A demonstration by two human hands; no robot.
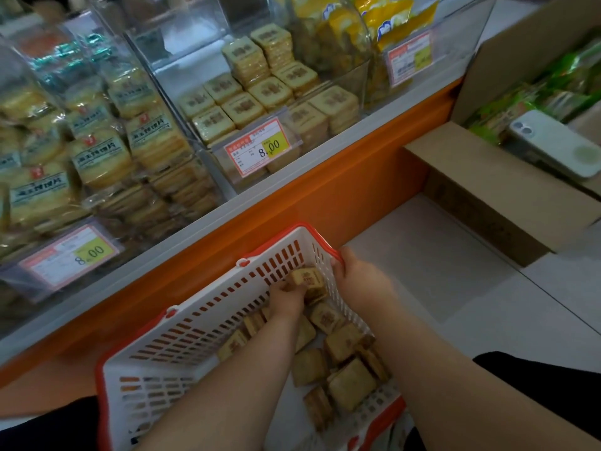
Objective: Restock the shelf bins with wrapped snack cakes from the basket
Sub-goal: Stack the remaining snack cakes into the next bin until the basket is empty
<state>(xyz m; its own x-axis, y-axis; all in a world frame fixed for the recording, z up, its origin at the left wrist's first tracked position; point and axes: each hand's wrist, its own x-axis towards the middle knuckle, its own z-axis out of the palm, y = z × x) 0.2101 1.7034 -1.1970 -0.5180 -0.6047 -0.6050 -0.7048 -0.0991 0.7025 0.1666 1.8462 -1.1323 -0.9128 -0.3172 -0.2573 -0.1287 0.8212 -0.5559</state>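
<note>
A white basket with a red rim [182, 346] sits low in front of me and holds several square wrapped snack cakes [351, 382]. My left hand [287, 297] reaches into its far corner and grips a small stack of wrapped cakes [307, 277]. My right hand [357, 278] grips the basket's right rim at the far corner. Above, a clear shelf bin [344, 79] holds several stacked cakes of the same kind [270, 92], behind a price tag reading 8.00 [258, 148].
A left bin [97, 157] holds larger wrapped bread slices, and a right bin [406, 43] holds yellow packets. The orange shelf base [325, 190] runs diagonally. Cardboard boxes [487, 190] stand on the tiled floor at right, with a white phone [556, 141] lying on one.
</note>
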